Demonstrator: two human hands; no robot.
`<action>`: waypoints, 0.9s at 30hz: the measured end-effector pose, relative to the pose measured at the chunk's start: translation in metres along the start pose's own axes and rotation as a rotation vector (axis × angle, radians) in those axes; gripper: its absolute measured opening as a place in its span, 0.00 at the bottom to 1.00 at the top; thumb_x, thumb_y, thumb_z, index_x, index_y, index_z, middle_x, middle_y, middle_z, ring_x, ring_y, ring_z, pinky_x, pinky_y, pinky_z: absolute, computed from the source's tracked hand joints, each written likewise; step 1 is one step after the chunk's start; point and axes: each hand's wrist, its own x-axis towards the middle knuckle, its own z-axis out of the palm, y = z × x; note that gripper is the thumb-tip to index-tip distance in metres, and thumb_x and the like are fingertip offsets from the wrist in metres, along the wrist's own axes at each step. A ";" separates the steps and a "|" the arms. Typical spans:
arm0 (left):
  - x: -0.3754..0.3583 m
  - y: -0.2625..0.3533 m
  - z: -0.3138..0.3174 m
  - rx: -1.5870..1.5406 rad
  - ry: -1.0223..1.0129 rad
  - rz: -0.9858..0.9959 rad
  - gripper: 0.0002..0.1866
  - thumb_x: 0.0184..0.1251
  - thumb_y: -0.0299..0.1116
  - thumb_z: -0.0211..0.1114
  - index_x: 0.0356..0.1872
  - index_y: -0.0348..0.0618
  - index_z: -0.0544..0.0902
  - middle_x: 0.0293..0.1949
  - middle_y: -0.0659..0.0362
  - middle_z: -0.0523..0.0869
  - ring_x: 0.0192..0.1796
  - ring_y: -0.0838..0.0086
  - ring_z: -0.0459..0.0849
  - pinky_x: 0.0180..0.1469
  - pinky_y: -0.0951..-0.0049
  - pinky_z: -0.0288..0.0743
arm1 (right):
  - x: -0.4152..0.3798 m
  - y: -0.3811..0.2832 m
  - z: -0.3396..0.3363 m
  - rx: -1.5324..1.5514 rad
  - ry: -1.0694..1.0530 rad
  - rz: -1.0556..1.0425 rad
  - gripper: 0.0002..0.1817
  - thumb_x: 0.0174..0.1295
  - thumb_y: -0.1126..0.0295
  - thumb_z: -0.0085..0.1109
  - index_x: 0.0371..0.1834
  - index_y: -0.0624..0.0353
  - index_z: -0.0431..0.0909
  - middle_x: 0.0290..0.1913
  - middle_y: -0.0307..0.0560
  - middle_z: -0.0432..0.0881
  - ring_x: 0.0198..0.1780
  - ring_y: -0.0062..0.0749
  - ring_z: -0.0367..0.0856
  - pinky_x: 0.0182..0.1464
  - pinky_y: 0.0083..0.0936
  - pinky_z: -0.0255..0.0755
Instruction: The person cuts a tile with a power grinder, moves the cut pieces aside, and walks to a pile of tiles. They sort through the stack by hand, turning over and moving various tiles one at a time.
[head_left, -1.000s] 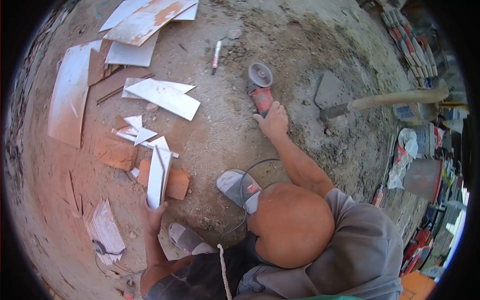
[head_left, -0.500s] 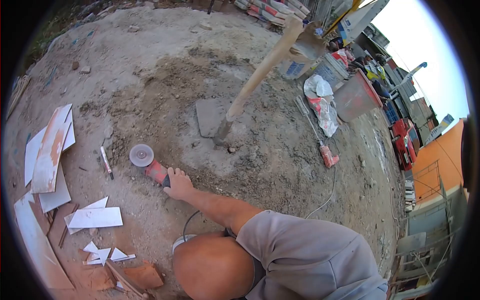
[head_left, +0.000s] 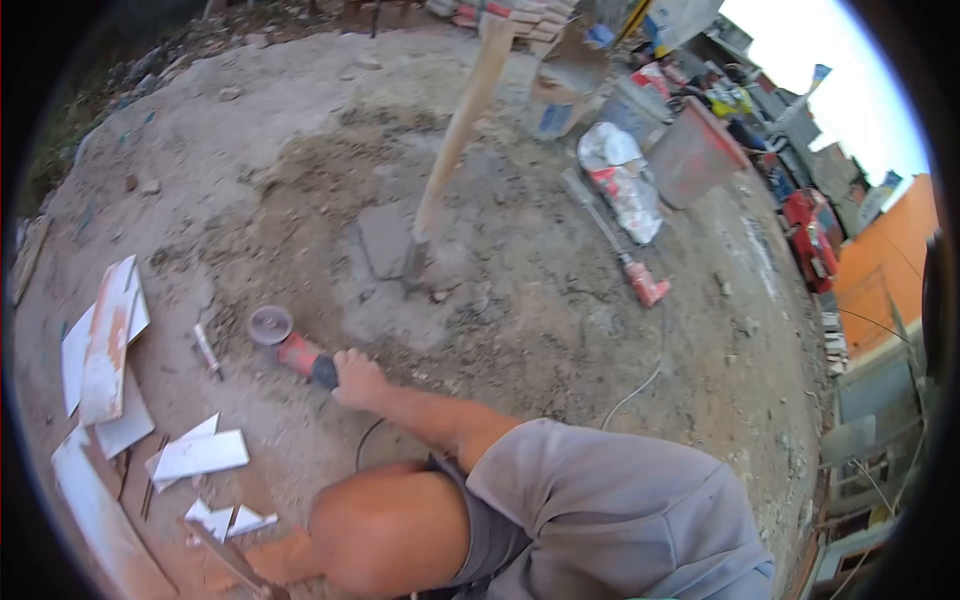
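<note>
My right hand (head_left: 360,380) is closed round the rear of a red and black angle grinder (head_left: 304,358), low over the dirt. Its round cutting disc (head_left: 270,325) points left, away from me. A cord runs from the grinder's back toward my bent knee (head_left: 390,530). Left of the disc lies a white marker (head_left: 207,350) with a dark end. Cut white tile pieces (head_left: 203,455) and smaller tile scraps (head_left: 230,520) are on the ground nearby. My left hand is out of view.
A wooden-handled tool (head_left: 460,130) stands upright beside a flat grey slab (head_left: 385,240). Rightward lie a red drill (head_left: 645,285) with a long bit, its cord, a plastic sack (head_left: 620,180) and a bucket (head_left: 695,155). Longer tile pieces (head_left: 105,350) lie at left.
The view has shifted, so most of the scene sits lower and the far objects lie further left. The grinder's disc looks more tilted. My right hand keeps its hold on the grinder.
</note>
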 end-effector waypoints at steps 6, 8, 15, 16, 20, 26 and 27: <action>0.027 -0.012 -0.065 -0.215 0.033 0.110 0.32 0.62 0.42 0.62 0.64 0.30 0.71 0.52 0.55 0.78 0.48 0.74 0.73 0.51 0.73 0.66 | -0.021 -0.002 0.004 -0.110 0.118 -0.064 0.28 0.48 0.62 0.65 0.50 0.68 0.73 0.47 0.64 0.78 0.52 0.54 0.80 0.51 0.46 0.77; -0.006 0.012 -0.084 -0.231 0.030 0.077 0.33 0.63 0.37 0.63 0.67 0.34 0.67 0.58 0.51 0.76 0.58 0.68 0.77 0.61 0.68 0.70 | -0.032 -0.017 -0.012 -0.015 -0.120 -0.229 0.26 0.46 0.53 0.70 0.34 0.70 0.82 0.36 0.67 0.84 0.39 0.55 0.86 0.36 0.45 0.80; -0.065 0.132 -0.065 -0.255 0.037 0.369 0.38 0.59 0.51 0.64 0.65 0.33 0.69 0.51 0.53 0.81 0.50 0.67 0.81 0.55 0.67 0.76 | -0.077 -0.176 -0.121 0.461 -0.675 -0.680 0.32 0.55 0.47 0.68 0.49 0.67 0.79 0.38 0.48 0.84 0.39 0.26 0.82 0.39 0.24 0.76; -0.075 0.142 -0.057 -0.247 0.054 0.392 0.38 0.59 0.51 0.64 0.65 0.33 0.69 0.51 0.53 0.81 0.50 0.67 0.81 0.55 0.67 0.76 | -0.086 -0.201 -0.137 0.492 -0.646 -0.750 0.33 0.56 0.46 0.67 0.51 0.67 0.77 0.41 0.49 0.84 0.40 0.27 0.82 0.39 0.24 0.76; -0.117 0.185 -0.026 -0.477 0.048 0.544 0.33 0.61 0.51 0.63 0.59 0.33 0.73 0.45 0.53 0.82 0.47 0.71 0.81 0.47 0.72 0.76 | -0.160 -0.292 -0.190 0.684 -0.592 -0.914 0.39 0.58 0.43 0.64 0.58 0.70 0.73 0.48 0.52 0.81 0.49 0.30 0.80 0.40 0.24 0.77; -0.148 0.193 -0.034 -0.265 0.057 0.572 0.32 0.64 0.53 0.63 0.56 0.33 0.73 0.42 0.56 0.80 0.44 0.73 0.80 0.45 0.72 0.75 | -0.217 -0.354 -0.182 1.033 -0.714 -0.951 0.46 0.51 0.40 0.71 0.48 0.83 0.73 0.42 0.62 0.82 0.38 0.36 0.84 0.36 0.27 0.80; -0.149 0.192 -0.035 -0.211 0.104 0.571 0.33 0.64 0.54 0.64 0.56 0.33 0.74 0.42 0.56 0.80 0.44 0.73 0.81 0.45 0.73 0.75 | -0.219 -0.356 -0.178 1.059 -0.715 -0.975 0.45 0.50 0.43 0.72 0.48 0.84 0.74 0.40 0.61 0.83 0.36 0.35 0.85 0.32 0.26 0.80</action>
